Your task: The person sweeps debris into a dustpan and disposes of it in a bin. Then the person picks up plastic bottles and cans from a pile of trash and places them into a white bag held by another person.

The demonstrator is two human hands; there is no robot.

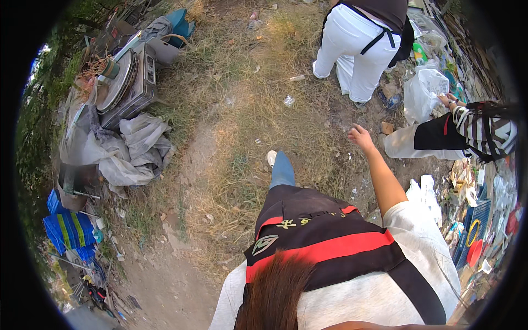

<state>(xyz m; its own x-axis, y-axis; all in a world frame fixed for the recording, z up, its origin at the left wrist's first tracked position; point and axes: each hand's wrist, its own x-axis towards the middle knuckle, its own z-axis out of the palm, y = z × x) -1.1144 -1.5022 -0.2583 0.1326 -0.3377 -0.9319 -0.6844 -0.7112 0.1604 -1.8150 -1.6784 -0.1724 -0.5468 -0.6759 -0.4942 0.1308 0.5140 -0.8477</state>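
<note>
My right hand [361, 137] hangs out over the dry grass at the right of my body, with bent fingers and no object visible in it. My left hand is out of view. A black apron [321, 251] with a red band covers my front, over a light shirt. Below it a blue trouser leg [283, 170] and a white shoe [271, 158] show on the grass. Just beyond my right hand, a person in a striped top [489, 130] holds a white plastic bag [425, 93].
Another person in white trousers [354, 45] stands ahead at the right. Mixed rubbish, with a blue plastic crate [474, 225], lines the right side. At left lie grey plastic sheeting [140, 146], a metal appliance [132, 82] and a blue striped bag [71, 232]. A crumpled scrap [289, 100] lies ahead.
</note>
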